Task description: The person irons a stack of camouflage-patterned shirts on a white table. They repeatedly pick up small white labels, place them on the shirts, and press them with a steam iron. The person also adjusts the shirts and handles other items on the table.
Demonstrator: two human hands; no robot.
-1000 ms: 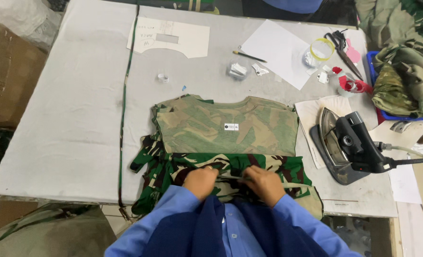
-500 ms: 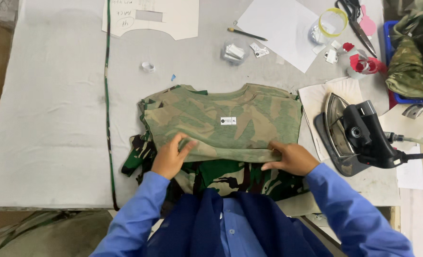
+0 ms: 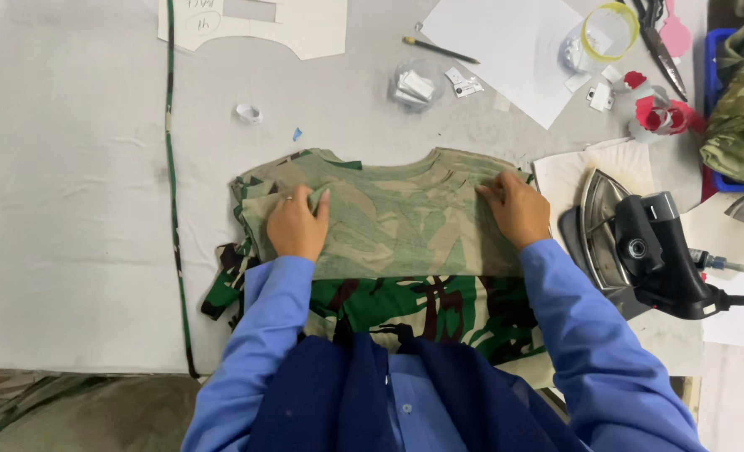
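Both hands are pressing flat on the camouflage shirt [image 3: 389, 226], which is lying on the grey table [image 3: 71, 209]: left hand [image 3: 298, 224] spread near one shoulder, right hand [image 3: 516, 209] open-palmed near the other, gripping nothing. The iron [image 3: 640, 251] is sitting just beside.

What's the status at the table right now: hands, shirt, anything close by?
Left hand and right hand flat on the camouflage shirt, gripping nothing. Shirt folded, lying on the table. Iron sits just right of it.
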